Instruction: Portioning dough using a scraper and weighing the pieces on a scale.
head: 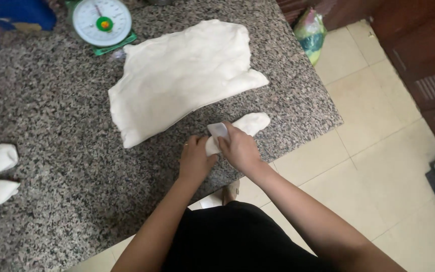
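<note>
A big flat slab of white dough (182, 75) lies on the speckled granite counter (61, 126). In front of it lies a narrow strip of dough (250, 123). My right hand (238, 148) holds a small white plastic scraper (218, 130) pressed down across the near end of the strip. My left hand (195, 160) rests on the counter and pinches the end of the strip (211, 147) beside the scraper.
Several small cut dough pieces (3, 157) lie at the counter's left edge. A green dial kitchen scale (102, 22) stands at the back. A plastic bag (309, 32) sits on the tiled floor (378, 131) past the counter's right edge, near dark wooden furniture (419, 55).
</note>
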